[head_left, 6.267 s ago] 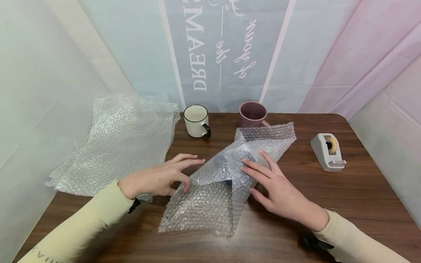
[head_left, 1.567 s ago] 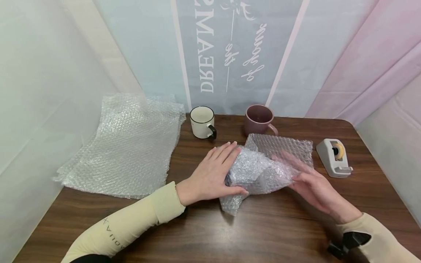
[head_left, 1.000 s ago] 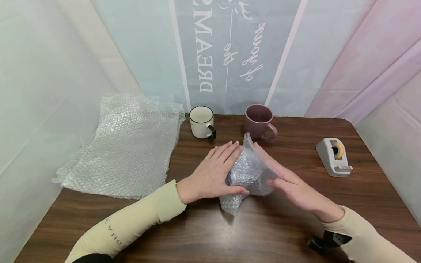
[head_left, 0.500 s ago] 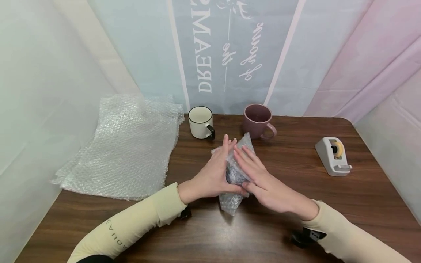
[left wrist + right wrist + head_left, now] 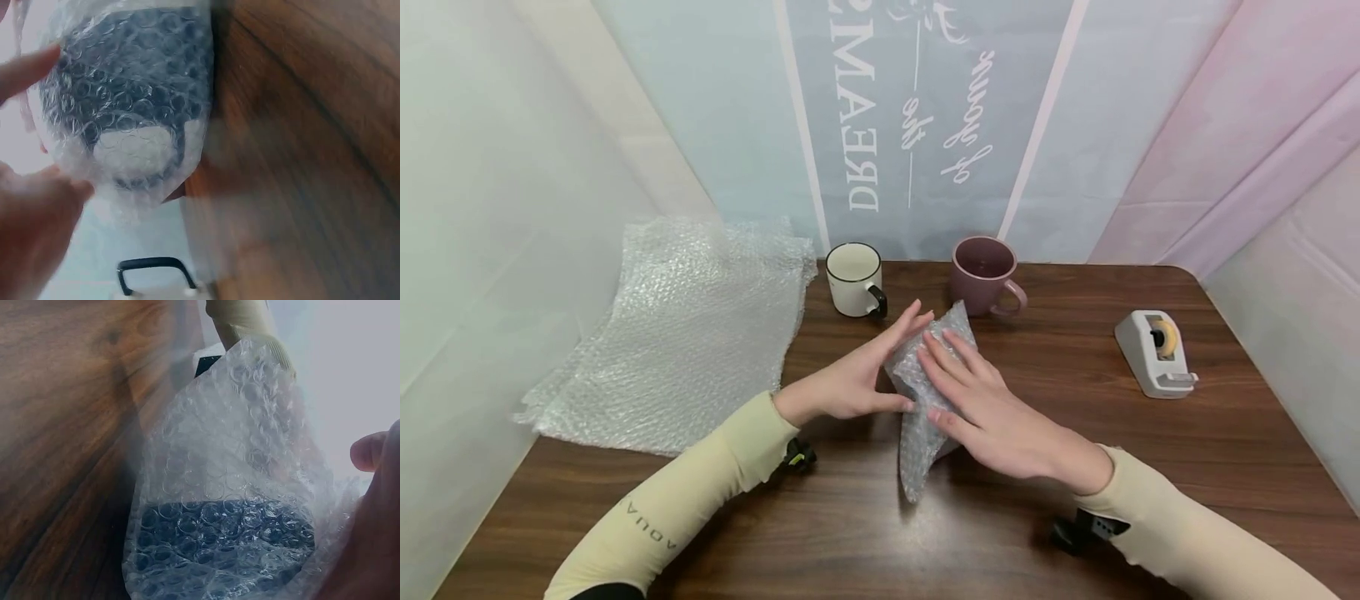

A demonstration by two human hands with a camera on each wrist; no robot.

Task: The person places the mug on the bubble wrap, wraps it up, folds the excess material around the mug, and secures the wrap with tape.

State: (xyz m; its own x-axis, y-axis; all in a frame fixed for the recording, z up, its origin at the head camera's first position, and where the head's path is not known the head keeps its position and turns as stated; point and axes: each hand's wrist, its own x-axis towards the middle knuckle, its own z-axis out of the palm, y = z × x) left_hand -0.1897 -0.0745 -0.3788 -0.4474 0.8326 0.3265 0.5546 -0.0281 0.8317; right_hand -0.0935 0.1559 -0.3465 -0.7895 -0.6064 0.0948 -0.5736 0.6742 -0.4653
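A dark blue mug (image 5: 137, 69) with a loop handle shows through the bubble wrap (image 5: 917, 442) folded around it, at the middle of the table. The wrap's pointed loose ends stick out toward the back and the front. My right hand (image 5: 1000, 421) rests on the bundle from the right, its fingers straight over the wrap. On the other side my left hand (image 5: 850, 383) touches the bundle with straight fingers, its thumb spread apart at the near side. In the right wrist view the mug's blue body (image 5: 225, 531) appears under the clear layers.
Flat bubble wrap sheets (image 5: 692, 350) lie at the left. Behind the bundle stand a white mug (image 5: 852, 287) with a black handle and a mauve mug (image 5: 981, 287). A white tape dispenser (image 5: 1150, 354) is at the right. A curtain hangs along the table's back edge.
The wrap was spread out, then got folded around the mug. My right hand brought the right-hand flap leftward over it. Lately my left hand has drawn slightly left, off the top.
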